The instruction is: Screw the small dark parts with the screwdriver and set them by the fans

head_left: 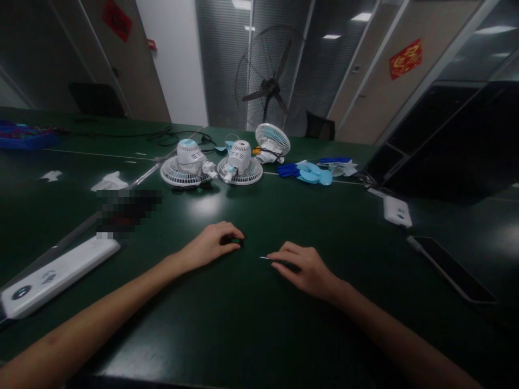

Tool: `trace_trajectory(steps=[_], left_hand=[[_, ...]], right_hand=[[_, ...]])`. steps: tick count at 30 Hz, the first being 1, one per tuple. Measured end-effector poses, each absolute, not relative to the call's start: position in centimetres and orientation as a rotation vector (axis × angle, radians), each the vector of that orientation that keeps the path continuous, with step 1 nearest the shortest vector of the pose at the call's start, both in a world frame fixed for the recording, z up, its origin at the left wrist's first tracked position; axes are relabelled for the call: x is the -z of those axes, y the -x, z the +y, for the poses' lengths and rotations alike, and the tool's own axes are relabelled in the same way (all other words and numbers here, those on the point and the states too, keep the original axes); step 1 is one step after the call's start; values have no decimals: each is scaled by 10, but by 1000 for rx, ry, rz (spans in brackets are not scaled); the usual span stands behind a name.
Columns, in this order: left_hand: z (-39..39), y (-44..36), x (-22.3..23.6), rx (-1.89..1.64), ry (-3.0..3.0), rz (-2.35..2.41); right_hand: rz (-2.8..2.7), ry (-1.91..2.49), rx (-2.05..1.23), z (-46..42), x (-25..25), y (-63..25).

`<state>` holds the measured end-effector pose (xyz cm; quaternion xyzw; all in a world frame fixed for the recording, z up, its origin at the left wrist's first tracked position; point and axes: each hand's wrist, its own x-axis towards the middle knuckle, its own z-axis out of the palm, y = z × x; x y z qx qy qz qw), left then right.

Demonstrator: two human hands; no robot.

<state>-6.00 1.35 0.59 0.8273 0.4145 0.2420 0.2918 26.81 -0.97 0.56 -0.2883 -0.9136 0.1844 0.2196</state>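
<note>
Near the middle of the dark green table [227, 335], my left hand [211, 241] is closed with thumb and fingertips round a small dark object [234, 241] with a hint of green. Most of that object is hidden by the fingers. My right hand [306, 268], to the right, grips a screwdriver [288, 265] by its dark handle; its thin metal shaft points left toward my left hand. The two hands are apart. Beyond them lie small white fans, one at the left [188, 162], one in the middle [240, 162] and one tilted up [272, 143].
Blue fan blades [315, 173] lie right of the fans. A long white power-strip-like case [60, 275] is at left, a phone-like dark slab [452, 268] and white case [397, 211] at right. A black monitor [450, 146] stands at right; a blue tray [26, 138] sits far left.
</note>
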Motion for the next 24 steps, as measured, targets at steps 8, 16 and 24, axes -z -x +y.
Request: trace_trajectory(steps=[8,16,24], left_hand=[[-15,18,2,-683,-2195,990],[-16,16,3,-682,-2174,990],[-16,16,0,-667,-2185,997]], right_hand=[[-2542,778,-457,-9,-1,-267],[-2545,762,-464,-9,-2,-263],[-2397,736,-614,-9,-6,-259]])
